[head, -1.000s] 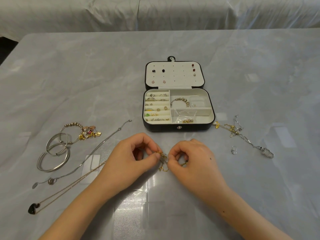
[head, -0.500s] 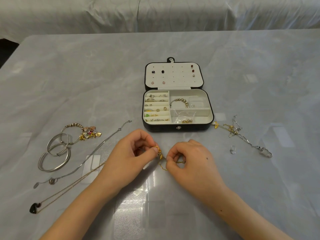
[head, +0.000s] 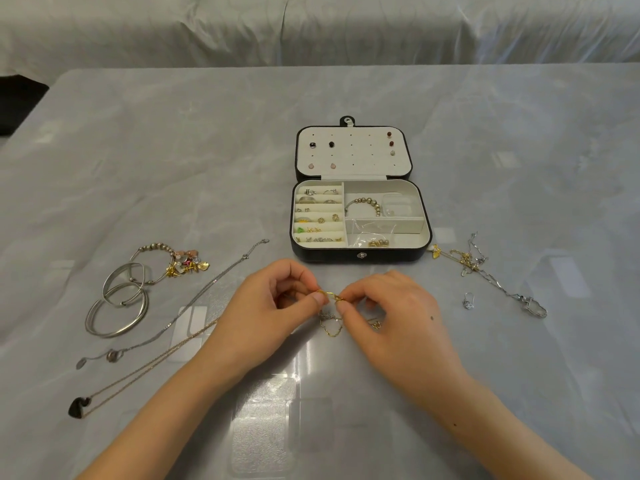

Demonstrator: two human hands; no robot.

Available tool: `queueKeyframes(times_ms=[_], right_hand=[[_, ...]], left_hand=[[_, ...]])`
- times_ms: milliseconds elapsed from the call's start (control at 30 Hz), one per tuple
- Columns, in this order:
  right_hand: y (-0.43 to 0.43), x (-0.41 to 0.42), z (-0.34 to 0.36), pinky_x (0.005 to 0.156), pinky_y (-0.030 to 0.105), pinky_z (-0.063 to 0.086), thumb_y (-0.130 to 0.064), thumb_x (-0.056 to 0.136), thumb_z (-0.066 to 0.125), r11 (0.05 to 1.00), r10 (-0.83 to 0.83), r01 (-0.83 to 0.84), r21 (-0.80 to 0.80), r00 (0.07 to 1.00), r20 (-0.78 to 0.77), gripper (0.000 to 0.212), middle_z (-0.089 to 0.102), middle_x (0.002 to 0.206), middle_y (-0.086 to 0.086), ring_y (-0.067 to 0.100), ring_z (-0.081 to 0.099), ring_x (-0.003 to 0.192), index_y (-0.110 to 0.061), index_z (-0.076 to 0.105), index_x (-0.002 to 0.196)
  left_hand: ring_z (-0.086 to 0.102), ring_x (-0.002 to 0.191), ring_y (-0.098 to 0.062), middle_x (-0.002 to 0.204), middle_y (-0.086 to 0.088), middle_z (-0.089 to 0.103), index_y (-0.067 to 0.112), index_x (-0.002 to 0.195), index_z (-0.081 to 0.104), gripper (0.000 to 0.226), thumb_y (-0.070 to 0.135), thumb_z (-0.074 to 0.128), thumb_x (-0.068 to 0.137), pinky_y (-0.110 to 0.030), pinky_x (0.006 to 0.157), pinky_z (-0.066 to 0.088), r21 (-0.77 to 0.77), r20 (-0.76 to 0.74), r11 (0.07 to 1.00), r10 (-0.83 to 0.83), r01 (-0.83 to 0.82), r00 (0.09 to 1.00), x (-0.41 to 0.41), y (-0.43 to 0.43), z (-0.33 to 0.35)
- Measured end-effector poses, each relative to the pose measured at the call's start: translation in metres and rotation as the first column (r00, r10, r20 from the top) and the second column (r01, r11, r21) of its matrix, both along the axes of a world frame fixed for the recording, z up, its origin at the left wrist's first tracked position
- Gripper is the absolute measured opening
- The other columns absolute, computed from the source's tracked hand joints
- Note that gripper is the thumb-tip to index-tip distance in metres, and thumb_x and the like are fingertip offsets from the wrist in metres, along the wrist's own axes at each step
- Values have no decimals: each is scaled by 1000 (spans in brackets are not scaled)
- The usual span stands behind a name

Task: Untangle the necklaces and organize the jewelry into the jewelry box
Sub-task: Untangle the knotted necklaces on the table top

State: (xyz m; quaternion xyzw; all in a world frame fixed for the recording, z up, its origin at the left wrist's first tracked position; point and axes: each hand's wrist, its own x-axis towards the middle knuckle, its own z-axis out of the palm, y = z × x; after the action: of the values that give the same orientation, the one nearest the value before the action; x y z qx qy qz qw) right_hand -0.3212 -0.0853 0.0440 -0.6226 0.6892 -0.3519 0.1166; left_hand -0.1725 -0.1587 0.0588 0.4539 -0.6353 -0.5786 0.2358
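Observation:
My left hand (head: 273, 306) and my right hand (head: 391, 313) meet in front of the open black jewelry box (head: 360, 256). Both pinch a tangled gold chain (head: 330, 295) between thumb and forefinger, and its loose loops (head: 332, 327) hang down to the table. The box holds rings and earrings in its left slots, a beaded bracelet (head: 363, 202) and small clear bags. Studs sit in the lid (head: 353, 150). Two straightened necklaces lie to the left, a silver one (head: 194, 296) and a rose-gold one with a dark heart pendant (head: 78, 407).
Silver bangles (head: 117, 306) and a beaded charm bracelet (head: 173, 261) lie at the left. A tangle of gold and silver chains (head: 478, 265) and a small silver ring piece (head: 468, 301) lie right of the box. A white covered surface runs along the far table edge.
Both hands have lifted the gold tangle slightly and pulled a short stretch of chain taut between the fingertips. More of the loops now hang free below.

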Motion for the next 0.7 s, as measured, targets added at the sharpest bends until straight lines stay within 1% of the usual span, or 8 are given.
queueKeyframes(times_ms=[100,200,267,300,400,467,533,700], right_hand=[[-6,-5,6,58,23,43,-33,81,45,1000,-6,5,-11,992,-123,23,61,68,-11,11,53,64,-21,64,78],[-19,-6,5,48,25,45,-27,82,48,999,-22,11,-32,935,-354,21,59,61,-6,16,55,56,-19,64,72],[-26,-7,-1,43,26,44,-17,73,65,1000,-14,8,-15,891,-454,7,57,57,-4,19,55,52,-17,63,66],[-28,-6,-3,42,26,43,-11,64,75,1000,-11,20,14,880,-474,14,55,55,-3,20,53,51,-17,62,64],[-28,-6,-10,41,27,41,-7,58,80,999,4,14,34,877,-480,22,54,56,-2,20,51,50,-16,62,67],[-20,-7,-7,44,27,42,-15,74,65,1000,-15,11,-11,898,-439,3,55,60,-2,21,51,53,-16,64,72],[-9,-11,-5,49,27,42,-27,81,51,1000,-17,13,-14,912,-411,18,57,63,-3,20,50,57,-17,64,73],[23,-32,1,63,28,38,-38,81,50,1000,17,-6,30,927,-374,25,59,72,-5,20,50,67,-19,66,74]], left_hand=[[61,70,-16,76,-6,66,17,80,64,11,9,70,79,-26,69,49,-69,53,997,-13,17,998,0,-1,-2],[59,71,-8,75,3,65,23,79,62,14,12,70,80,-19,66,47,-227,155,974,29,7,988,-3,-1,-5],[57,73,-4,73,8,63,25,78,61,15,13,69,80,-14,64,45,-323,216,946,69,5,974,-4,-2,-7],[56,73,-4,73,9,63,26,79,61,14,14,69,80,-14,64,44,-356,247,934,80,14,966,-5,-2,-8],[55,77,-4,75,11,63,25,81,64,12,13,67,81,-15,65,43,-442,320,895,101,54,942,-3,-4,-12],[52,80,-3,77,12,61,22,81,64,11,11,64,82,-10,67,40,-527,329,846,116,81,937,-1,-2,-13],[50,80,-3,82,10,61,19,83,65,8,17,57,83,-9,72,37,-626,363,759,83,177,928,5,3,-12],[52,88,-13,91,8,65,17,97,72,27,29,49,88,-26,79,44,-705,485,552,-80,444,871,21,21,-18]])
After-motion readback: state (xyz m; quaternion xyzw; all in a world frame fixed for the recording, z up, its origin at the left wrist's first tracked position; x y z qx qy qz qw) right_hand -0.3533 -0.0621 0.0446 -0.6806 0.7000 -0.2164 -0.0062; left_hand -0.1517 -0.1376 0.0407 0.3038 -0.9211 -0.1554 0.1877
